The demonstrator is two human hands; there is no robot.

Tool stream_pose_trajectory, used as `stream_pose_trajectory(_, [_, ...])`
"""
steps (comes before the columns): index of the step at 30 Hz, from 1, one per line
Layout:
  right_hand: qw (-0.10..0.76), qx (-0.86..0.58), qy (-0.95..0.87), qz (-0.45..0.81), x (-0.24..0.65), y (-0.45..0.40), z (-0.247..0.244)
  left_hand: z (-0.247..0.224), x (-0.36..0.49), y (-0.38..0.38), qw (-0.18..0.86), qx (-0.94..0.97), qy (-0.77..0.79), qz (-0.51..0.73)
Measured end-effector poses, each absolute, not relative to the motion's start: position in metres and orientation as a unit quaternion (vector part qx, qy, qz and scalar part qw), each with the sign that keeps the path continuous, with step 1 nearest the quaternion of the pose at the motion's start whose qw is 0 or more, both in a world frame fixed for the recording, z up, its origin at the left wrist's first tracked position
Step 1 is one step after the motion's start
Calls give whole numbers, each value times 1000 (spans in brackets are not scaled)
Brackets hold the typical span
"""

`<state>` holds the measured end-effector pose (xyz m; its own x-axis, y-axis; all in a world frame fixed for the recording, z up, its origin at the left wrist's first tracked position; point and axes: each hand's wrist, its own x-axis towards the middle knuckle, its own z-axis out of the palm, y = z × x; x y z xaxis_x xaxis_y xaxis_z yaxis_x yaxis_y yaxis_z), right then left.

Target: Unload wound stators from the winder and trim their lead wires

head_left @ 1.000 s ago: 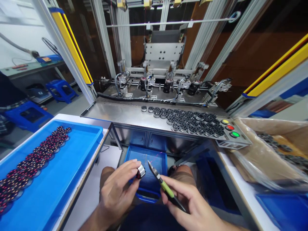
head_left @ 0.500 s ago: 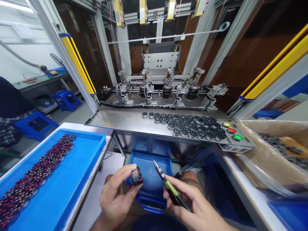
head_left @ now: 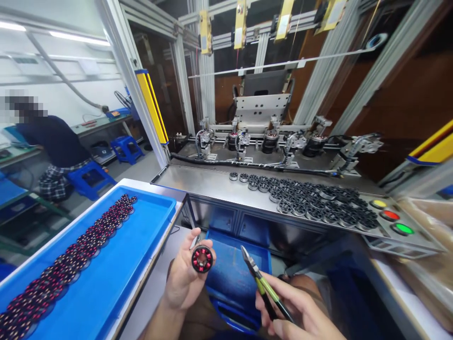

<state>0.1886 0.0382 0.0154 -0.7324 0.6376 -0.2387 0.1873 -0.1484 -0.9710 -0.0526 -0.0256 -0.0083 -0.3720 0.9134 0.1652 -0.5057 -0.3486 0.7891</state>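
Observation:
Upright between the fingers of my left hand [head_left: 186,278] is a small wound motor stator [head_left: 202,259], a black ring with red coils inside. Its open face is turned toward me. My right hand [head_left: 288,302] is wrapped round the green and black handles of a pair of cutting pliers [head_left: 264,283], whose jaws point up and away. The pliers are apart from the stator, to its right. Beyond my hands, many bare black stators [head_left: 297,193] lie crowded on the machine's metal ledge [head_left: 198,182].
A blue tray [head_left: 116,278] at left bears rows of red-wound stators [head_left: 88,241]. Winding machine fixtures [head_left: 271,141] stand behind the ledge. Yellow, red and green buttons [head_left: 391,216] are at its right end, beside a plastic-lined box [head_left: 424,208]. A person [head_left: 58,141] sits at far left.
My left hand has turned the stator so its coil face points at me instead of sideways. The view has swung left, bringing the seated person in. The pliers stay in my right hand.

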Motion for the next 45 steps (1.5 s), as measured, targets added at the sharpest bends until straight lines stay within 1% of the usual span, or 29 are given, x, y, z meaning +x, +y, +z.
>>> stream_pose_trajectory(1, [161, -312, -663, 661, 181, 45, 23, -9, -53, -26, 461, 315, 338, 757])
stream_pose_trajectory(3, [170, -276, -750, 577, 157, 68, 41, -9, -56, -30, 457, 330, 360, 743])
stream_pose_trajectory(6, [201, -233, -874, 375, 98, 123, 61, -12, -69, -52, 441, 352, 413, 715])
stream_pose_trajectory(8, [189, -268, -915, 235, 49, 164, 65, -15, -86, -78, 411, 355, 474, 693])
stream_pose_trajectory(11, [194, -303, -917, 172, -25, 212, 53, -19, -125, -118, 316, 375, 609, 623])
stream_pose_trajectory(13, [196, -312, -918, 149, -63, 230, 39, -19, -160, -135, 201, 386, 724, 535])
stream_pose_trajectory(15, [202, -309, -921, 127, -88, 240, 25, -20, -199, -138, 83, 407, 808, 418])
stream_pose_trajectory(18, [217, -287, -928, 99, -103, 248, 9, -31, -254, -112, 15, 405, 839, 364])
stream_pose_trajectory(22, [238, -260, -933, 74, -101, 256, -1, -60, -306, -46, -30, 409, 852, 326])
stream_pose_trajectory(26, [254, -248, -933, 58, -98, 260, -6, -84, -336, 7, -76, 379, 870, 306])
stream_pose_trajectory(32, [277, -245, -926, 69, -100, 262, -10, -104, -359, 26, -131, 317, 892, 296])
stream_pose_trajectory(37, [336, -231, -907, 102, -96, 260, -9, -119, -351, 26, -114, 376, 875, 283])
stream_pose_trajectory(41, [410, -201, -882, 116, -93, 255, 4, -112, -340, 21, -120, 399, 861, 293])
stream_pose_trajectory(45, [435, -143, -881, 123, -85, 226, 25, -78, -311, 12, -150, 458, 819, 311])
